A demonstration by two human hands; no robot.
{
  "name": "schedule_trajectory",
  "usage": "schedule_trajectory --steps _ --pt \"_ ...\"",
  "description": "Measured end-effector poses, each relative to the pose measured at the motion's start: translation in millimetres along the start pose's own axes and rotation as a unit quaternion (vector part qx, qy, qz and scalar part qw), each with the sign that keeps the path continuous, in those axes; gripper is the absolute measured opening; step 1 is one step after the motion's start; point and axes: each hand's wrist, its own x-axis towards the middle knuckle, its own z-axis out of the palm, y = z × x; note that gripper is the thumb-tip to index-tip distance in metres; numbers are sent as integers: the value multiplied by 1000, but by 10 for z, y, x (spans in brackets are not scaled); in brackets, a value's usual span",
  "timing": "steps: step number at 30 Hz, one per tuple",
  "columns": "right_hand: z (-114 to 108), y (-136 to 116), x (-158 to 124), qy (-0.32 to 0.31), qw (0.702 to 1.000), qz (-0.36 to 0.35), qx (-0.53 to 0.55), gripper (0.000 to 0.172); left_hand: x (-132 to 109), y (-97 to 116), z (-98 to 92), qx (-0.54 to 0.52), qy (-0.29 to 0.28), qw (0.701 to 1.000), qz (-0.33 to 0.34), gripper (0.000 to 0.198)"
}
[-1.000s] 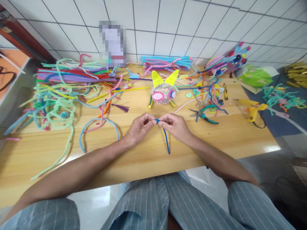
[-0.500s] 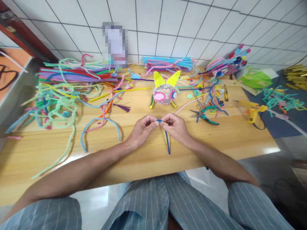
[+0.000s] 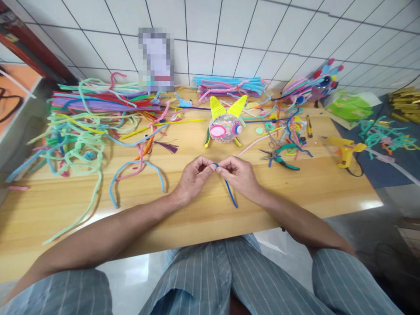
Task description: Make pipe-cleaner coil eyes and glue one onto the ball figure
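A blue pipe cleaner (image 3: 231, 194) is pinched between my two hands, its top end bent at the fingertips and its long tail hanging down to the right over the table. My left hand (image 3: 196, 177) is closed on the bent end. Right beside it, fingertips nearly touching, my right hand (image 3: 240, 175) is closed on the same pipe cleaner. Just beyond the hands stands a clear round creature (image 3: 226, 131) with yellow ears, pink-rimmed eyes and yellow-tipped feet. My fingers partly hide the blue bend.
Green-handled pliers (image 3: 282, 157) and a yellow glue gun (image 3: 346, 151) lie to the right. Tangled pipe cleaners (image 3: 83, 144) cover the left side, with a light blue curved one (image 3: 138, 165) nearer. A second decorated figure (image 3: 311, 87) stands by the tiled wall.
The tail of the blue pipe cleaner has swung a little to the right. Both hands keep their pinch in nearly the same place, with the fingers slightly shifted.
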Motion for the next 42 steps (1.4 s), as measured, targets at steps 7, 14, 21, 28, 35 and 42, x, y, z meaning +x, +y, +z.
schedule_trajectory --steps 7,14,21,28,35,42 --pt "40 -15 46 -48 980 87 173 34 -49 -48 64 -115 18 992 -43 34" --pt "-61 -14 76 -80 985 82 129 27 15 38 7 -76 -49 995 -47 35" --pt "-109 8 58 -75 997 28 11 12 112 39 -111 76 -82 993 38 23" --pt "-45 6 94 -62 985 94 132 27 91 27 -64 -23 -9 999 -33 34" --pt "53 -37 50 -42 983 100 148 33 9 -8 45 -106 31 992 -61 36" --pt "94 -51 40 -7 990 80 113 23 -55 -6 124 -139 46 986 -85 35"
